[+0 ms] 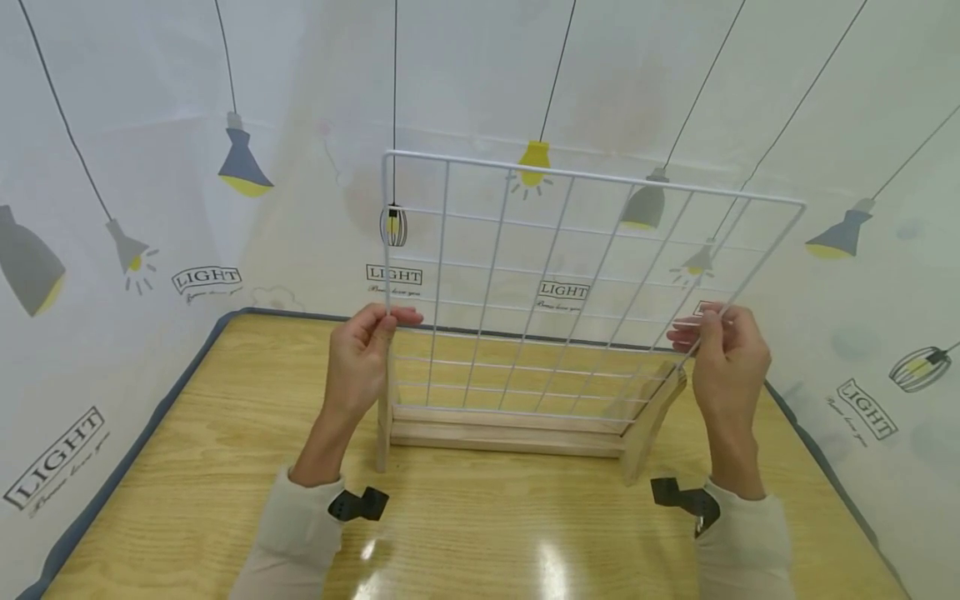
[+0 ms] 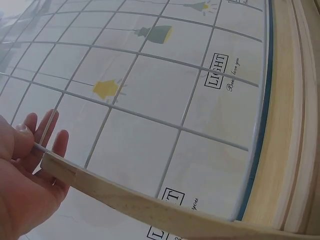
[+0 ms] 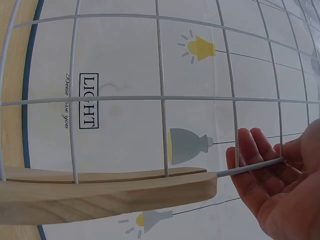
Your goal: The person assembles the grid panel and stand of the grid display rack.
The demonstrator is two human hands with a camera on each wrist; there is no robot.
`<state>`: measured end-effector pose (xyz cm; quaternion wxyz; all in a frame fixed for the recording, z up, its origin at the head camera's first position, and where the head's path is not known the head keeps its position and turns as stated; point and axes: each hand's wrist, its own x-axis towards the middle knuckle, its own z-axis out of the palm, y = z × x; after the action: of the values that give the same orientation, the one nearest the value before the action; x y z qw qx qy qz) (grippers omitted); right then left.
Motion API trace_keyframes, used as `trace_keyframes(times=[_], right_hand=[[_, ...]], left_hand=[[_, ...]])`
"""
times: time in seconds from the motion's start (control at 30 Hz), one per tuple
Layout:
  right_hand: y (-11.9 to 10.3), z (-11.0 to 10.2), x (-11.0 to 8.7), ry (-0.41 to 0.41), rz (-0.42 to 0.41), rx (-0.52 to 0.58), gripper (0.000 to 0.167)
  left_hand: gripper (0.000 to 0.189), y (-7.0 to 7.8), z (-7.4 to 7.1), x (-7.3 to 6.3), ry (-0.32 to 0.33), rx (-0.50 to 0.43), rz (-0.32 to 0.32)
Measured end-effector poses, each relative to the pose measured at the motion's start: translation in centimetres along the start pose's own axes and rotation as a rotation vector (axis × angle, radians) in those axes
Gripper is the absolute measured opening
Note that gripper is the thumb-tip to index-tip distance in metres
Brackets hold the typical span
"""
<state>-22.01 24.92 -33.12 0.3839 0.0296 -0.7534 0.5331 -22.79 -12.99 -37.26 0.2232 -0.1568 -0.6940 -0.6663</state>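
A white wire grid panel [image 1: 525, 267] stands tilted in a wooden stand [image 1: 506, 437], its lower part between the two side posts. My left hand [image 1: 362, 354] pinches the panel's left edge wire between thumb and fingers, just above the left post. On the other side, my right hand [image 1: 727, 367] pinches the right edge wire, fingers behind the mesh. In the left wrist view the stand's side post [image 2: 115, 195] runs along the panel edge close by the fingers. The right wrist view shows the other post [image 3: 110, 197], its rounded end near the fingertips.
The stand rests on a light wood-grain table [image 1: 247, 417] with a dark blue border at its edge. Behind and around it hangs a white wall covering [image 1: 322, 208] printed with lamps and the word LIGHT. A black strap [image 1: 358, 504] sits on each wrist.
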Motion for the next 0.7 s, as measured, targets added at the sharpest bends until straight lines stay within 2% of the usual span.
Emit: trace_keyframes(times=[0.23, 0.4, 0.7], right_hand=[[0.3, 0.0, -0.3, -0.012, 0.006, 0.000, 0.021], [0.6, 0.0, -0.4, -0.010, 0.012, 0.025, 0.014], [1.1, -0.1, -0.9, -0.018, 0.009, 0.015, 0.013]], left_hand=[[0.020, -0.2, 0.1, -0.3, 0.006, -0.023, -0.038], [0.019, -0.5, 0.0, -0.4, 0.009, -0.039, -0.043], [0.020, -0.6, 0.1, -0.7, 0.035, -0.043, -0.060]])
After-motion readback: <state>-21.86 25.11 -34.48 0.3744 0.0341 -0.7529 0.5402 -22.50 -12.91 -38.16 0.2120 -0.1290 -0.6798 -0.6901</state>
